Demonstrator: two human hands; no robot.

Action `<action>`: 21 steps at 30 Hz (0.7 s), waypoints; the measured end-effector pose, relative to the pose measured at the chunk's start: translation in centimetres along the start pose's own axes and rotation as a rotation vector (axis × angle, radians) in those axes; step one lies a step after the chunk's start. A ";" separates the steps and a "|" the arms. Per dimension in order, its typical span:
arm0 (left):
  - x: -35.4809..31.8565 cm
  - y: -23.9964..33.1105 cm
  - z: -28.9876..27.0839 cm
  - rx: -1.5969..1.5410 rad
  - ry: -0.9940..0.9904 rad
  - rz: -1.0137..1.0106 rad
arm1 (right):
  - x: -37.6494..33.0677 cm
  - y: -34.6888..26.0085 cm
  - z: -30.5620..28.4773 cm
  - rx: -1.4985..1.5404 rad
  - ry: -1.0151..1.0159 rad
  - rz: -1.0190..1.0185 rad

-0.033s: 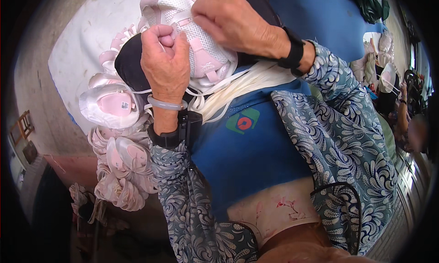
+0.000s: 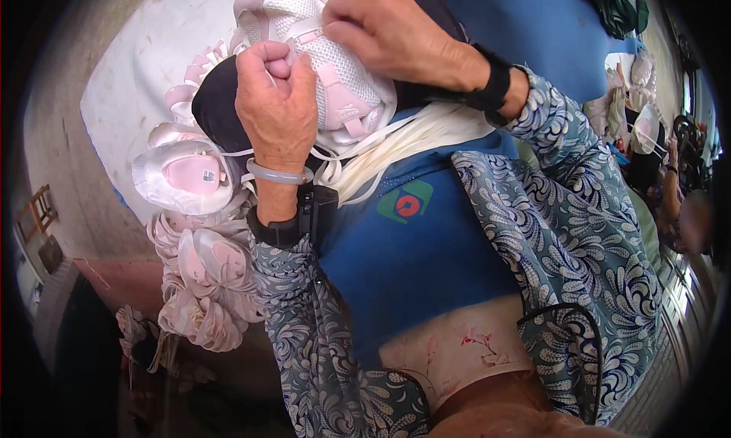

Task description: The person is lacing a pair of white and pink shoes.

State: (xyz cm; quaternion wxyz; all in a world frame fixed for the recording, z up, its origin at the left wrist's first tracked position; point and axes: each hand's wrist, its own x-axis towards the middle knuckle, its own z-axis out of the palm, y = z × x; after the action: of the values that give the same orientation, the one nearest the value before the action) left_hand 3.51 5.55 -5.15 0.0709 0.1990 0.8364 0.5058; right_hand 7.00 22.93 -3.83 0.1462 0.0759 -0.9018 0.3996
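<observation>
Two curled hands — left hand (image 2: 277,103), right hand (image 2: 400,38) — work a seemingly part-laced shoe upper (image 2: 343,95), loose laces (image 2: 426,139) nearby; whether either grip is closed, I cannot tell.

The top edge crops the mesh shoe (image 2: 346,107), partly hidden behind the hands (image 2: 278,111) (image 2: 407,46).

Shoe upper (image 2: 349,92) before me, between my left hand (image 2: 274,107) and right hand (image 2: 403,38); laces (image 2: 426,136) across my apron (image 2: 419,255); stacked uppers (image 2: 213,274) leftward.
</observation>
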 end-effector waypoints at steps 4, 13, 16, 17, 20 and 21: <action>0.2 -0.1 -0.3 0.025 0.006 -0.001 | 0.8 -1.8 -1.4 -0.014 -0.151 0.134; 2.3 1.6 -0.4 0.482 -0.103 0.547 | -0.9 1.4 0.1 0.025 0.134 0.009; 2.0 1.0 -0.5 0.544 -0.063 0.611 | -0.7 0.3 -1.7 0.201 -0.054 0.142; 2.1 1.0 -0.4 0.544 -0.068 0.617 | -0.8 0.3 -1.7 0.201 -0.047 0.145; 2.2 0.9 -0.4 0.520 -0.030 0.634 | -0.7 0.3 -1.6 0.063 -0.047 0.050; 2.2 0.7 -0.4 0.504 -0.037 0.618 | -0.6 0.4 -1.6 0.078 -0.077 0.064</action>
State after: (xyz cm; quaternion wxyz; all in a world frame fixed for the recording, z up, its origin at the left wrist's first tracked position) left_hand 1.52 6.40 -4.11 -0.1207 0.4617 0.8335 0.2786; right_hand 7.84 24.37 -3.27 0.0954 0.0680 -0.8924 0.4358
